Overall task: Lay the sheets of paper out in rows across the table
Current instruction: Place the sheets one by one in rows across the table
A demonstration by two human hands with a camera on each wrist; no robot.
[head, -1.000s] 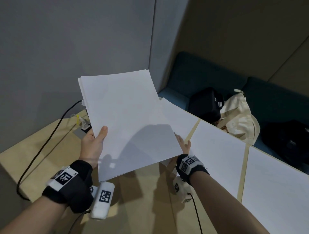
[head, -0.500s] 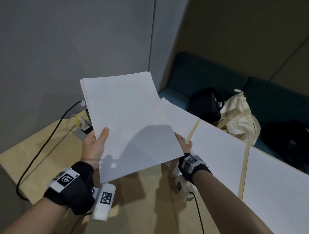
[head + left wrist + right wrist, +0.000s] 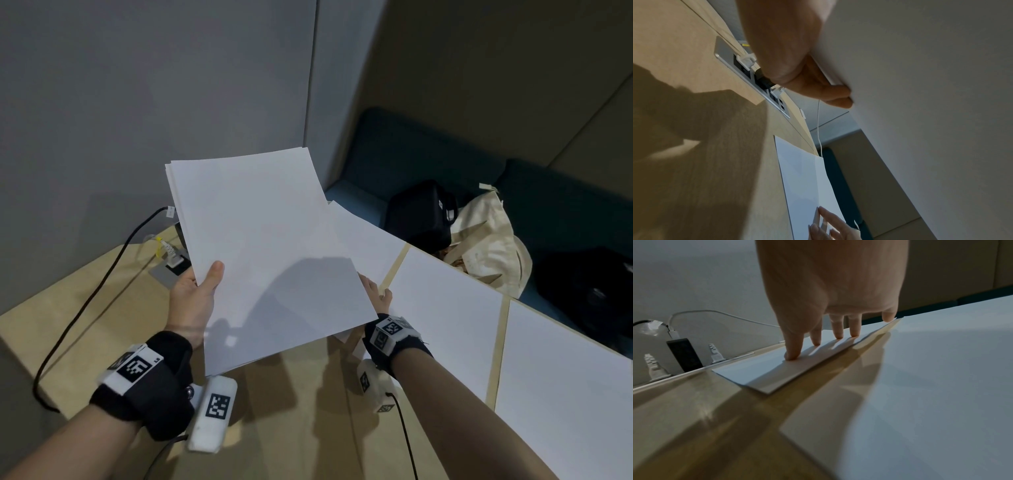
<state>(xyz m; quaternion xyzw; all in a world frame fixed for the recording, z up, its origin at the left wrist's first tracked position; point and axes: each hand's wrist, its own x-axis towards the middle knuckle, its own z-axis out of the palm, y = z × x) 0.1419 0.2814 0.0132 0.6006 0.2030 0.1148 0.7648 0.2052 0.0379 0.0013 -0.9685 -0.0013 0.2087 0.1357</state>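
My left hand (image 3: 197, 298) grips a stack of white paper (image 3: 267, 253) by its left edge and holds it tilted above the table, thumb on top; in the left wrist view the fingers (image 3: 830, 92) curl under the stack (image 3: 931, 97). My right hand (image 3: 375, 294) lies partly hidden behind the stack. Its straight fingertips (image 3: 793, 356) press on a single sheet (image 3: 777, 369) that lies flat on the wooden table (image 3: 102, 308). Two more sheets (image 3: 445, 318) (image 3: 565, 394) lie in a row to the right of it along the table's far edge.
A socket panel (image 3: 171, 270) with plugs and a black cable (image 3: 85, 308) sits at the back left of the table. Beyond the far edge is a teal bench with a black bag (image 3: 421, 216), a cream tote (image 3: 486, 240) and another dark bag (image 3: 589, 291).
The stack in my left hand has drifted slightly down and to the right. My right hand stays pressed on the sheet on the table.
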